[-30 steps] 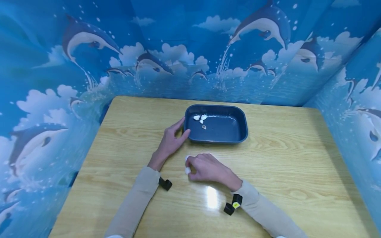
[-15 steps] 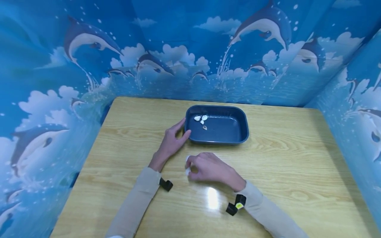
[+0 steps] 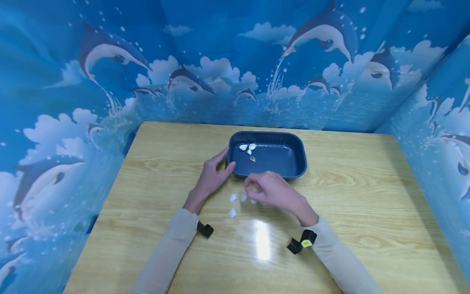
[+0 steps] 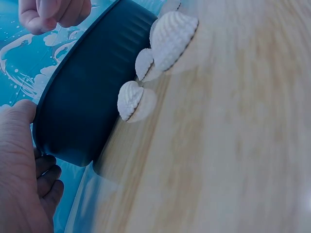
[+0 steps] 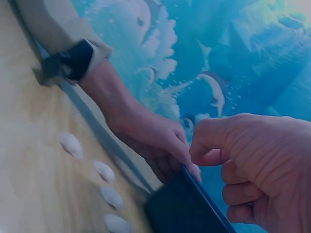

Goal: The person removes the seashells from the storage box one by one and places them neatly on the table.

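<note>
A dark blue rectangular basin [image 3: 268, 170] stands at the back of the table. My left hand [image 3: 211, 175] holds its left end, the thumb at the rim and the index finger along the side. Several small seashells [image 3: 244, 146] lie inside at the left, one of them brownish [image 3: 252, 159]. My right hand [image 3: 273, 191] hovers by the basin's front edge with curled fingers, thumb and index tip together; whether a shell is between them is hidden. Below it lie several white seashells [image 3: 232, 213], also seen as ribbed shells [image 4: 175, 36] in the left wrist view.
The wood-grain table [image 3: 352, 212] extends to both sides and toward me. A blue dolphin-print cloth [image 3: 227, 61] hangs behind it and along the sides. Black wrist cameras [image 3: 301, 241] sit on both sleeves.
My right hand has lifted from the shells on the table and moved right and away from me, toward the basin. Shells it covered are now visible. My left hand stays at the basin.
</note>
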{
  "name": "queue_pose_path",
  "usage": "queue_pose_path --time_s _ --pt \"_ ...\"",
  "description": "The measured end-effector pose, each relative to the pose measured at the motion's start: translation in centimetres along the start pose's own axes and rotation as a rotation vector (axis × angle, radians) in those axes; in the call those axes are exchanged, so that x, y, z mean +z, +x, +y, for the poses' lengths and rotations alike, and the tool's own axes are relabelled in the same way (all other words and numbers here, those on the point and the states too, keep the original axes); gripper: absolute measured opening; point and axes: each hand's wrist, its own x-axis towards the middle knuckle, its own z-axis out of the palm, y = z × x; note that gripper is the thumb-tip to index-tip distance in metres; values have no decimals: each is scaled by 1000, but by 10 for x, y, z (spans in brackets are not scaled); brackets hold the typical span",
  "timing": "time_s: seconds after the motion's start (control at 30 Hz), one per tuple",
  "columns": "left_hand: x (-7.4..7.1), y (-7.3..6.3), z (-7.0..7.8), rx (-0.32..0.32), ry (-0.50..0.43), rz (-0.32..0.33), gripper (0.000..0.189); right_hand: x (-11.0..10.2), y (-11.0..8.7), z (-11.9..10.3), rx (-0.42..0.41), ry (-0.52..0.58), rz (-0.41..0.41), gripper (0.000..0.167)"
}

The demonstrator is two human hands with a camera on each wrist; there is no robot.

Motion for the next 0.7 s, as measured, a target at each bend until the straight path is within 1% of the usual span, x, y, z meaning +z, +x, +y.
queue_pose_path --time_s 0.1,0.23,0.53,0.7 --pt "0 0 0 -1 -8 -3 66 -7 -1 8 13 5 62 10" --pt "0 -1 0 -10 -13 -2 66 -12 -2 22 48 3 120 10" --pt "0 -1 -1 -26 -8 -7 67 -21 -1 50 145 16 205 17" --pt "-1 -1 -2 -19 -3 -1 66 -22 2 63 210 -3 213 19"
